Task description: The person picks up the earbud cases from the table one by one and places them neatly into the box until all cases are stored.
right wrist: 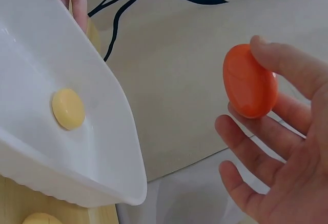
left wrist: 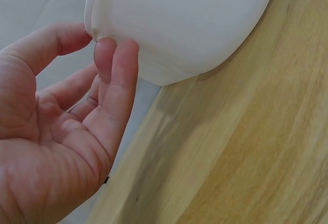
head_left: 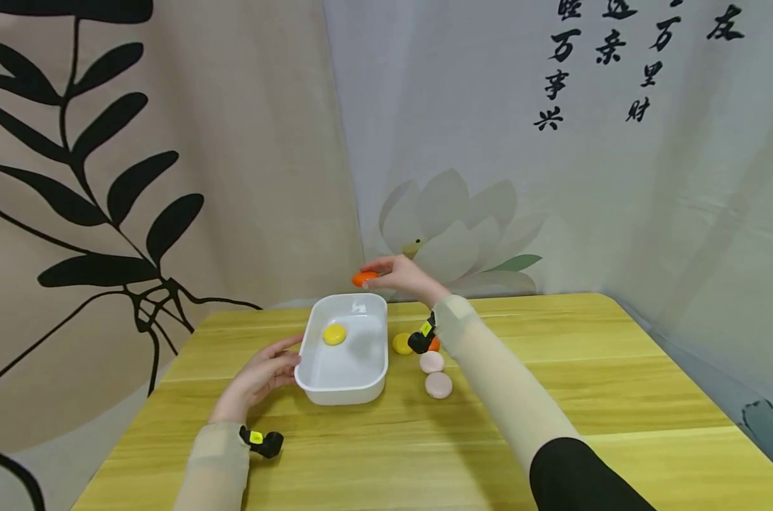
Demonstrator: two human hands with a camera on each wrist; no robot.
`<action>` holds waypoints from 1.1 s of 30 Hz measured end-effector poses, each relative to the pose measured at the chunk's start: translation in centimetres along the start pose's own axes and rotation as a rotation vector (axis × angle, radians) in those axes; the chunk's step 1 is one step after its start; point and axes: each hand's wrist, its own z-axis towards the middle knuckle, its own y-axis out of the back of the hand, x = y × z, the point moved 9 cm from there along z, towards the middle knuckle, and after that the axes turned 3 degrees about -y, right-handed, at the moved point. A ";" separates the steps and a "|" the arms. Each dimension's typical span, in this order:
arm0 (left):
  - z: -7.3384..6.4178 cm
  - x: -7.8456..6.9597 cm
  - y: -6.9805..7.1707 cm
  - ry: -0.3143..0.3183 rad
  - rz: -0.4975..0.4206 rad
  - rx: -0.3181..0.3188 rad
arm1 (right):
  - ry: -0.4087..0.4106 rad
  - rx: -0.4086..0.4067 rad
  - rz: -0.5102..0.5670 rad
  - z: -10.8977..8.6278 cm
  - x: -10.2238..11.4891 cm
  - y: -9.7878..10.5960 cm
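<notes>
My right hand [head_left: 402,275] pinches a glossy orange oval piece [right wrist: 249,80] between thumb and fingers, with the other fingers spread loosely in the right wrist view. It is held up beyond the far right corner of a white rectangular dish [head_left: 344,396]. A round yellow piece [head_left: 334,334] lies inside the dish, towards its left side. At the dish's left wall, my left hand [head_left: 261,376] holds the rim with its fingertips; the left wrist view shows those fingers [left wrist: 123,65] bent against the white wall.
Right of the dish on the wooden table [head_left: 360,454] lie a yellow piece [head_left: 402,343], two pale pink pieces [head_left: 439,385] and an orange piece [head_left: 434,345] partly hidden by the right wrist camera. A printed curtain [head_left: 265,156] hangs behind the table's far edge.
</notes>
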 end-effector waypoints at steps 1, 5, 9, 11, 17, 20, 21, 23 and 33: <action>0.0 0.0 0.1 0.002 -0.001 -0.002 | 0.000 0.002 -0.002 0.2 0.1 -0.1; 0.0 0.3 0.4 0.011 -0.004 -0.008 | 0.002 0.004 -0.029 0.3 0.6 -0.4; -0.1 0.2 0.4 0.011 -0.010 -0.013 | 0.007 -0.004 -0.053 0.4 1.2 -0.4; -0.2 0.1 0.4 0.006 -0.013 -0.008 | 0.011 0.000 -0.047 0.6 1.4 -0.6; -0.1 0.0 0.3 0.006 -0.008 0.001 | 0.034 0.021 -0.032 1.0 2.1 -1.3; 0.0 0.2 0.3 0.008 -0.009 -0.005 | 0.042 0.017 -0.036 1.2 2.4 -1.5; 0.1 0.2 0.3 0.005 -0.009 -0.005 | 0.042 0.017 -0.035 1.3 2.4 -1.6; 0.2 0.2 0.4 -0.004 -0.009 -0.001 | 0.039 0.015 -0.024 1.4 2.5 -1.7; 0.0 0.1 0.4 -0.009 -0.023 -0.003 | 0.025 0.010 -0.023 1.8 2.3 -2.5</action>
